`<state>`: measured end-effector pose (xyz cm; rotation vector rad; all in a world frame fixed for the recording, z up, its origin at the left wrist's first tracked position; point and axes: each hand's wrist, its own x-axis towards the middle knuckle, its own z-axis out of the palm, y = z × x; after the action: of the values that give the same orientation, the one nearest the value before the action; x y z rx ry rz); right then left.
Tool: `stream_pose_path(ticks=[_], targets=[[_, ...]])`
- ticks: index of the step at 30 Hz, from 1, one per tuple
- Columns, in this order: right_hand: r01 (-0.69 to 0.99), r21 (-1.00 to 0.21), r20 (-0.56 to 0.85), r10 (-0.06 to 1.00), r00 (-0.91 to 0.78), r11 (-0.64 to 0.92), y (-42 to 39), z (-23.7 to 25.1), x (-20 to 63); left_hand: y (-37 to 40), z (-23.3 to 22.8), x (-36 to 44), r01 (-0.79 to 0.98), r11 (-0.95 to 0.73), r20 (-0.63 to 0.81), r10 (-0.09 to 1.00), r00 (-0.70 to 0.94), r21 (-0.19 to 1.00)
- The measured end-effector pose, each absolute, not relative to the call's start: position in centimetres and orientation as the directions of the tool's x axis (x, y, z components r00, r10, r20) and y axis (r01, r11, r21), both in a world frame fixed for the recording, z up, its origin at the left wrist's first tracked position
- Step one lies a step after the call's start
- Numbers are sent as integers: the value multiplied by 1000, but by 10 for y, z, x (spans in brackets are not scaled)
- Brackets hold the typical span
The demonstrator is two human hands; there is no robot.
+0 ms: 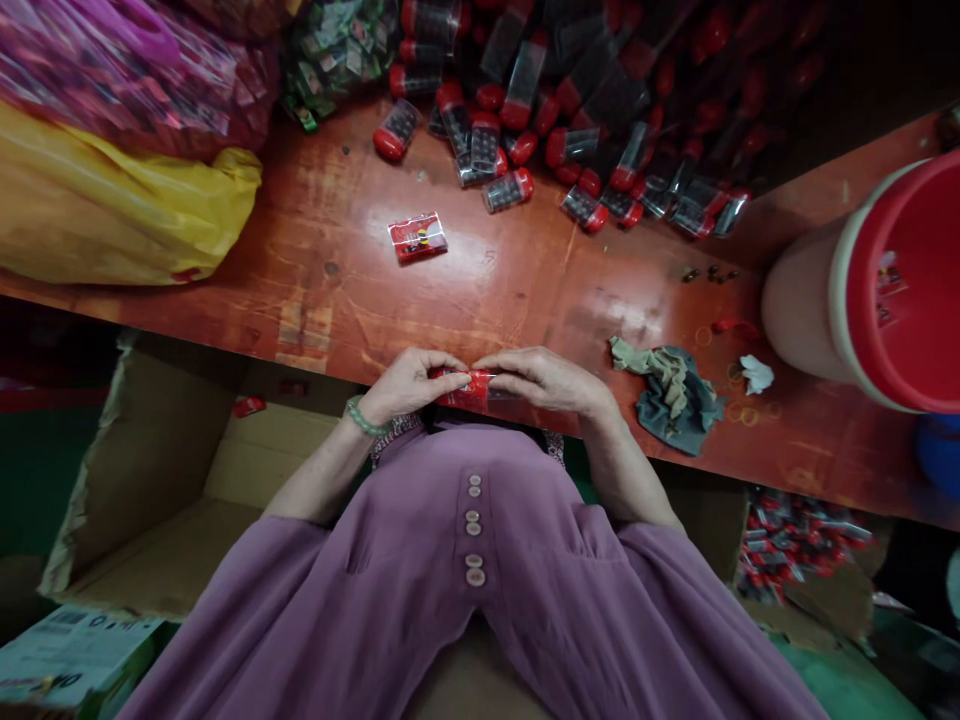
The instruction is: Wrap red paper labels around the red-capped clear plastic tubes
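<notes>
We sit at the near edge of a long red-brown table point(360, 310), its worn top carrying most of what we see. Along its far edge, from the middle toward the far right corner, spreads a heap of clear, red-ended tubes point(523, 80), many with dark contents. Below the near edge, to the left, an open cardboard box point(94, 480) gapes; a yellow bag point(142, 205) fills the table's left end, and a bucket point(802, 285) stands toward the right end. A crumpled cloth point(679, 400) lies near the near edge, between our right arm and the bucket.

Our left hand point(420, 383) and right hand point(546, 380) meet at the middle of the near edge, each pinching, thumb against fingers, one end of a red-and-clear packet point(466, 396). Fingers cover much of it, so we cannot tell its exact form. A printed red packet point(418, 237) lies apart, farther in on the table.

We judge the step in hand to be fine two-handed work on that piece, perhaps closing or fitting its wrap. The next move would call for light, matched pressure from both thumbs, and a steady hold.
</notes>
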<state>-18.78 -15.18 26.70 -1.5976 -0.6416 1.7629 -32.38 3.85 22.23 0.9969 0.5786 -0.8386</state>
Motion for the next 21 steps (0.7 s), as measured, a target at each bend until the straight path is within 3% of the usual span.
stream_pose_path(ticks=[4, 9, 11, 15, 18, 21], targets=[[-185, -693, -699, 712, -69, -697, -149, 263, -190, 39, 216, -324, 855, 351, -745, -431, 509, 381], [-230, -662, -728, 685, -30, -713, -145, 250, -183, 38, 201, -313, 836, 313, -755, -365, 544, 451], [-179, -660, -746, 664, 45, -730, -144, 242, -176, 39, 192, -304, 795, 266, -746, -278, 605, 546], [-161, -642, -758, 588, 283, -750, -146, 229, -162, 43, 176, -290, 615, 31, -616, 34, 787, 788], [-264, -639, -745, 497, 445, -722, -151, 223, -155, 44, 173, -287, 537, -113, -521, 142, 842, 836], [-378, -637, -746, 414, 521, -672, -158, 219, -152, 38, 177, -289, 559, -144, -527, 209, 824, 817]])
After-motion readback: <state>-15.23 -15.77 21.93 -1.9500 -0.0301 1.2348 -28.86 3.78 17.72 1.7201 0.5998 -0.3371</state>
